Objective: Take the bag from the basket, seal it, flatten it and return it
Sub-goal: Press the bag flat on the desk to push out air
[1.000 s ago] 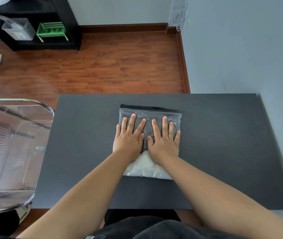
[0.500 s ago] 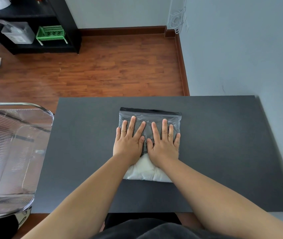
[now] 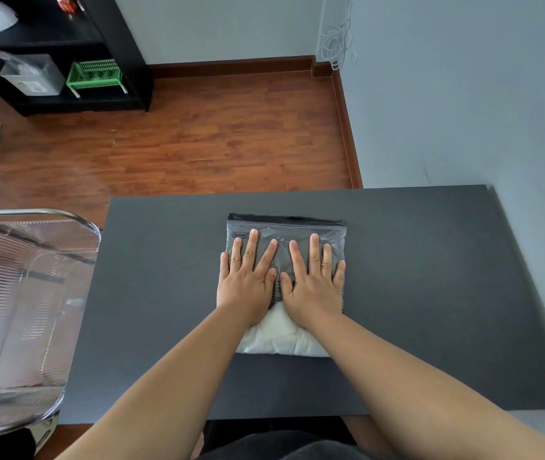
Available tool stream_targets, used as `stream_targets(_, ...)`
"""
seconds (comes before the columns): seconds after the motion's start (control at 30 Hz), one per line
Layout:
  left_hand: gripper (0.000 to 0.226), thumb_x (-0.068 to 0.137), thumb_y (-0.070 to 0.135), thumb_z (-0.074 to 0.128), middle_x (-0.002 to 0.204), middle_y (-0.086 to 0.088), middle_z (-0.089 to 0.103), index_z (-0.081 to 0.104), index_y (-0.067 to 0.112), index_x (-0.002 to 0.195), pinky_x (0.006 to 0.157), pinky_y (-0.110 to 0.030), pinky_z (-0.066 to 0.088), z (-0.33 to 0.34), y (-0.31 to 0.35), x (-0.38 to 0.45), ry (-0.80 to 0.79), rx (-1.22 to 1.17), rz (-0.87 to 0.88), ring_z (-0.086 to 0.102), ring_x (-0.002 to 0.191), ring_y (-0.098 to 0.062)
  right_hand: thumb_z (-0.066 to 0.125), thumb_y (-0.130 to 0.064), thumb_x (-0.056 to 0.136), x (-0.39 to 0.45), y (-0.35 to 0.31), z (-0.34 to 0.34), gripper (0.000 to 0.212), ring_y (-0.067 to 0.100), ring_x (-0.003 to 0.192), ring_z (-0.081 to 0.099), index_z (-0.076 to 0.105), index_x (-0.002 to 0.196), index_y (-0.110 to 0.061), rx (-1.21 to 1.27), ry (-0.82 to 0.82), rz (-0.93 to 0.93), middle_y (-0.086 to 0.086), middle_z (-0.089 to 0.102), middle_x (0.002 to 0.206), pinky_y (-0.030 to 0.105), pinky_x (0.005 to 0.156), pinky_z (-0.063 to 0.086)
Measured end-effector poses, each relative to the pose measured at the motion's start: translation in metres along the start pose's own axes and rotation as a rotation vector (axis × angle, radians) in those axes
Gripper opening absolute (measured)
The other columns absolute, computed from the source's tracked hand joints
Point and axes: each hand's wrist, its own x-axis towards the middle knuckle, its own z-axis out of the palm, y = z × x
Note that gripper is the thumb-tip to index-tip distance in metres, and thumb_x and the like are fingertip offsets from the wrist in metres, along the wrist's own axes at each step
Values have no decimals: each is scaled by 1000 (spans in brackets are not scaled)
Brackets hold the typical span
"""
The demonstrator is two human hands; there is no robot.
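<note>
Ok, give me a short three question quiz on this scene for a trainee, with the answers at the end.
1. True or false: both hands press flat on the bag.
2. Where is the basket? A) on the table B) off the table's left edge C) on the shelf
3. Fill in: the white contents bulge at the bag's ___ end.

Key
1. True: left hand and right hand lie side by side, fingers straight.
2. B
3. Near, beside the wrists.
</note>
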Motion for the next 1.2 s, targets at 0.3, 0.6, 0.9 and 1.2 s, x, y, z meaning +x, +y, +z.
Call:
stream_targets(0.3,54,96,49,0,154,9,-32,-24,46,145,117,-45,-9,1,0,1,18,-17,-1,-18,147,-24,13,-56,93,1,2,5,64,23,147,-25,-14,150,-42,24,56,4,-4,-33,158,49,113,-20)
stream_targets(0.6,55,95,49,-2,159,6,-26,-24,45,145,118,-45,-7,-1,0,1,-13,6,-5,-17,148,-25,10,-57,93,3,3,4,65,24,144,-31,-19,149,-41,7,8,1,-3,-40,154,50,111,-23)
stream_targets(0.9,56,97,52,5,159,7,-24,-18,44,147,119,-46,-5,-9,-1,-5,-58,-19,-28,-17,148,-23,16,-59,94,3,9,-6,65,20,144,-31,-15,149,-45,18,-44,-45,-7,-37,156,48,115,-20)
stream_targets(1.2,63,96,55,7,156,6,-32,-18,32,150,116,-49,-13,-15,-12,-32,-1,-147,-244,-24,145,-26,44,-25,96,-1,21,-44,54,21,151,7,33,148,-32,418,56,-26,2,20,162,47,117,-13)
